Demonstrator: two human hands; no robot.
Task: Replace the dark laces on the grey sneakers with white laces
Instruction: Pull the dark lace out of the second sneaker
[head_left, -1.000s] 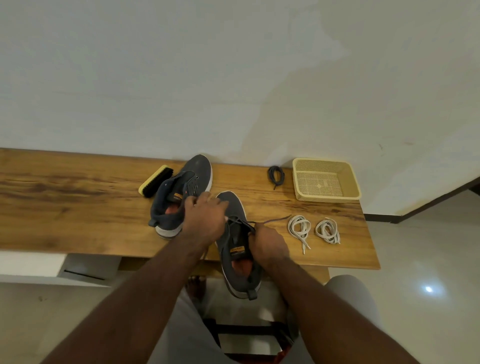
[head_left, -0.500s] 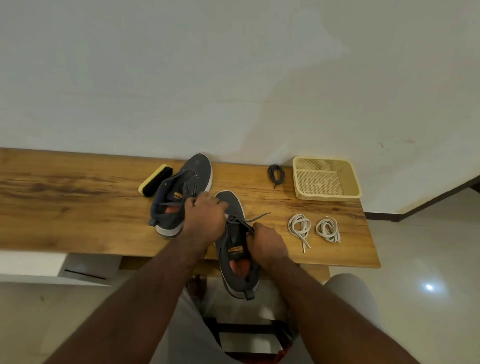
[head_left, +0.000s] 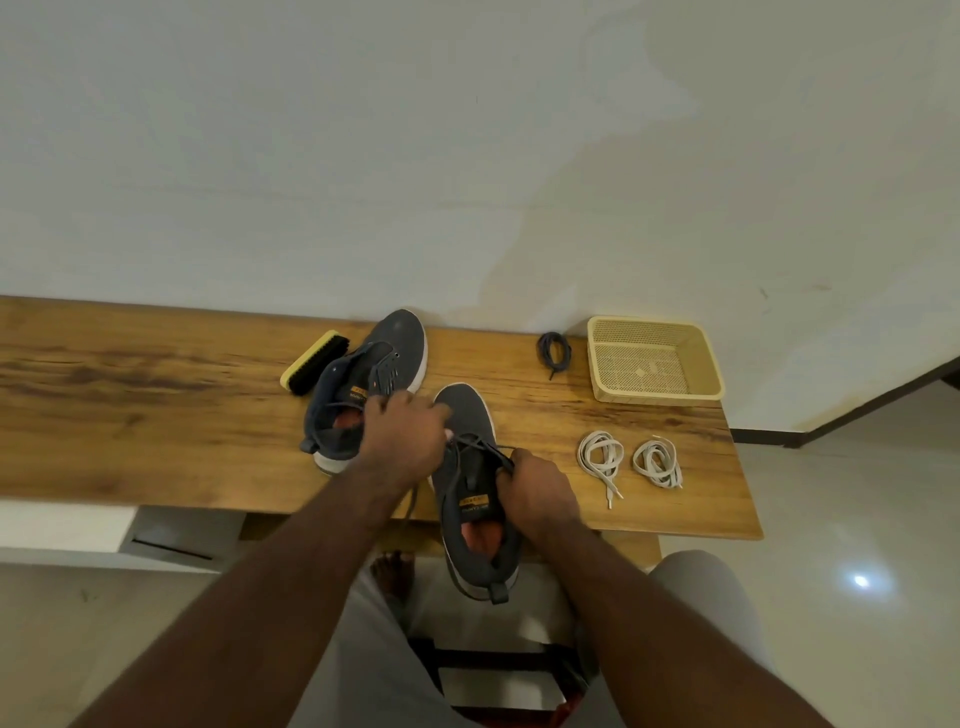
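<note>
Two grey sneakers are on the wooden table (head_left: 156, 415). The far sneaker (head_left: 374, 379) lies at the back with its laces out. The near sneaker (head_left: 475, 499) hangs with its heel over the table's front edge. My left hand (head_left: 405, 441) pinches the dark lace (head_left: 480, 447) at the near sneaker's left eyelets. My right hand (head_left: 535, 491) grips the sneaker's right side and holds the lace there. A removed dark lace (head_left: 555, 351) lies coiled at the back. Two coiled white laces (head_left: 600, 460) (head_left: 658, 462) lie to the right.
A yellow-backed shoe brush (head_left: 310, 362) lies left of the far sneaker. A beige plastic basket (head_left: 654, 361) stands at the back right against the wall. My legs and a dark stool frame (head_left: 498, 660) are below the table edge.
The loose end of the dark lace that stretched right toward the white laces has been drawn in toward the near sneaker. Both hands stay on that sneaker.
</note>
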